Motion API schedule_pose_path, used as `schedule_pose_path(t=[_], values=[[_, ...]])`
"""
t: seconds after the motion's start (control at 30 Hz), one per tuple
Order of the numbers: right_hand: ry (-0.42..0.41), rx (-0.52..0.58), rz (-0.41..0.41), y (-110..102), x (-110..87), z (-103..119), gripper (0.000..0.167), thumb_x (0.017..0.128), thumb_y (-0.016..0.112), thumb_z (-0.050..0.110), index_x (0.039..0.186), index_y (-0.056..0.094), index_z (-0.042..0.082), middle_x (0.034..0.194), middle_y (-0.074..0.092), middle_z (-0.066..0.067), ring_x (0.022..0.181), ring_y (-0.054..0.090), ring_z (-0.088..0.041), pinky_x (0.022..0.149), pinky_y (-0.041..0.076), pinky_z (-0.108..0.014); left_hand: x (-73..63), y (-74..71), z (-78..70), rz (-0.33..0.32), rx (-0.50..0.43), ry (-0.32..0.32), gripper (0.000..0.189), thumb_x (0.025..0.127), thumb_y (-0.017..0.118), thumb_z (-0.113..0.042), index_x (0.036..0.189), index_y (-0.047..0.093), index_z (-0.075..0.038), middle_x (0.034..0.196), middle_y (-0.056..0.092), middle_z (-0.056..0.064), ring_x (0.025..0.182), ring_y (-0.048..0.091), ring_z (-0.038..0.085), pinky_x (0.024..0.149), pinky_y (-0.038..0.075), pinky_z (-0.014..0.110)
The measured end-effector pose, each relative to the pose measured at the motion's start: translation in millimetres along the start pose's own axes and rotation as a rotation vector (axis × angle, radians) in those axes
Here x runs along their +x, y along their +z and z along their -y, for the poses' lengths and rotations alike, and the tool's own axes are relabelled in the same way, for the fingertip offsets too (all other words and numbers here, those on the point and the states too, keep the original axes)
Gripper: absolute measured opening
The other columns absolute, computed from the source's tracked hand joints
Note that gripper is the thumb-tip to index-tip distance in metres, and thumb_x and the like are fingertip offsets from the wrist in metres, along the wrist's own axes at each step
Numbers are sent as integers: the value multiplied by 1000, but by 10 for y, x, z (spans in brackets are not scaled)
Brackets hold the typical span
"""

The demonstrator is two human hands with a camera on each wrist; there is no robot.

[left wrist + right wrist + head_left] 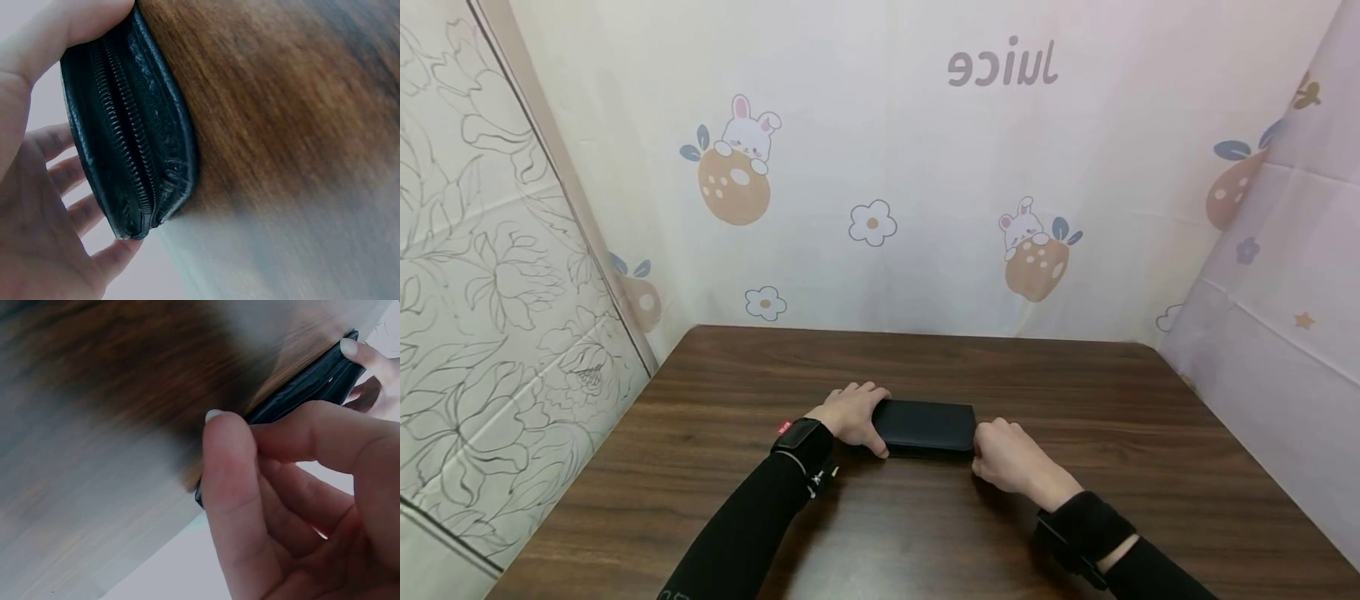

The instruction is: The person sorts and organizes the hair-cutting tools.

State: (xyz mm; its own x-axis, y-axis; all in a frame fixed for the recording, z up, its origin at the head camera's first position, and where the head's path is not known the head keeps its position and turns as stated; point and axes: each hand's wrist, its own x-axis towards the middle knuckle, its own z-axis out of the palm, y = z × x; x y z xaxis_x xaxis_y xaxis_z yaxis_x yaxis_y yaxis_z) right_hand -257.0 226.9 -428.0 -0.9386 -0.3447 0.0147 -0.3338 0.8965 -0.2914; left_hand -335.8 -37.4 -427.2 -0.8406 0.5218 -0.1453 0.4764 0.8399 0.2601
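A black zip-around wallet (925,425) lies on the wooden table, its long side facing me. My left hand (850,415) grips its left end, thumb on the near edge and fingers round the far side. The left wrist view shows the zipper (128,125) along that end, its two rows of teeth slightly parted. At the right end, my right hand (1011,457) is curled, with thumb and forefinger pinching at the wallet's edge. In the right wrist view the fingertips hide what lies between them; the zipper pull cannot be made out.
The brown wood-grain table (700,517) extends around both hands. Behind it hangs a pale curtain (880,142) printed with rabbits and flowers, which also covers the right side. A flower-patterned panel (512,275) stands along the left.
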Motion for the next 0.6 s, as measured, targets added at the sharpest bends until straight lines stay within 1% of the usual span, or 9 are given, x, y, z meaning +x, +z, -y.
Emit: schedule_pose_path(t=[0.13, 0.4, 0.6], values=[[8, -23, -16, 11, -11, 40, 34, 84, 62, -6, 57, 54, 13, 50, 40, 5, 42, 41, -8, 44, 32, -22, 1, -7, 0, 0, -1, 1, 89, 74, 88, -45, 150, 48, -20, 144, 50, 3, 126, 46, 27, 108, 36, 50], [17, -46, -28, 41, -16, 42, 35, 84, 60, -6, 56, 53, 13, 52, 36, 6, 43, 38, -7, 44, 31, -21, 6, -13, -8, 6, -12, 2, 89, 74, 88, -45, 149, 48, -20, 144, 50, 3, 126, 46, 26, 109, 35, 50], [53, -21, -32, 47, -2, 72, 33, 84, 65, -3, 58, 53, 12, 51, 39, 5, 43, 40, -8, 45, 34, -22, 24, 4, 20, 2, -14, 3, 88, 74, 88, -46, 149, 49, -21, 143, 51, 2, 125, 46, 26, 108, 36, 50]])
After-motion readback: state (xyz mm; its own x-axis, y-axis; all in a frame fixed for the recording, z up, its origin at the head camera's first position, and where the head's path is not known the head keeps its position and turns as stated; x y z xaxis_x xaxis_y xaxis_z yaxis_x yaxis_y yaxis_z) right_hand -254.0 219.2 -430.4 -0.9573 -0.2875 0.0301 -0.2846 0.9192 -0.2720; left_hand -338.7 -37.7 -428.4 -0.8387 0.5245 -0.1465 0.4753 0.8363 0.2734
